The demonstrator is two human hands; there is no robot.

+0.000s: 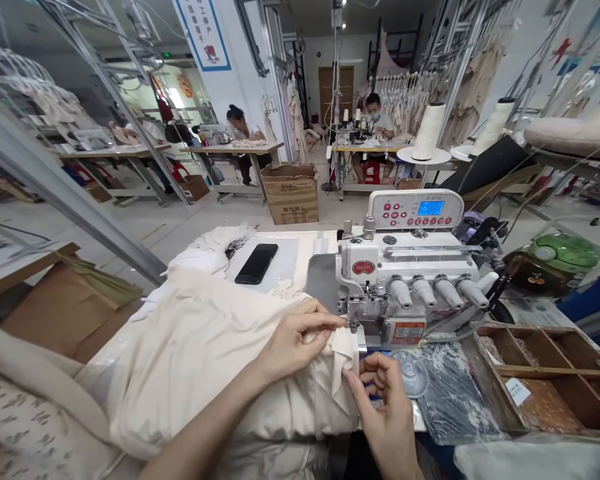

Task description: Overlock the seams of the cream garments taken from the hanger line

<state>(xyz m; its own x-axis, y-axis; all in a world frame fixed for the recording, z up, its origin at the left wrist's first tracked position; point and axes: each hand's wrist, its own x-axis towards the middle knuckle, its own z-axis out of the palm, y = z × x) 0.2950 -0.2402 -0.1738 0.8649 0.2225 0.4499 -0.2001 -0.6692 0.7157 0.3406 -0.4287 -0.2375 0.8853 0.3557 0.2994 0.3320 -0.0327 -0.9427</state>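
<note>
A large piece of cream fabric (195,340) lies bunched over the table in front of the white overlock sewing machine (363,257). My left hand (297,337) rests on this fabric close to the machine's needle area, its fingers closed on the cloth with the fingertips beside the presser foot. Lower and to the right, my right hand (387,400) pinches the fabric's folded edge between thumb and fingers, just in front of the machine. The exact needle point is partly hidden by the cloth and fingertips.
A black phone (257,263) lies behind the fabric. Right of the machine sit a wooden compartment tray (530,370) and a clear round dish (411,375). Thread cones (427,133) stand behind. A cardboard box (291,193) is on the floor; several people sew farther back.
</note>
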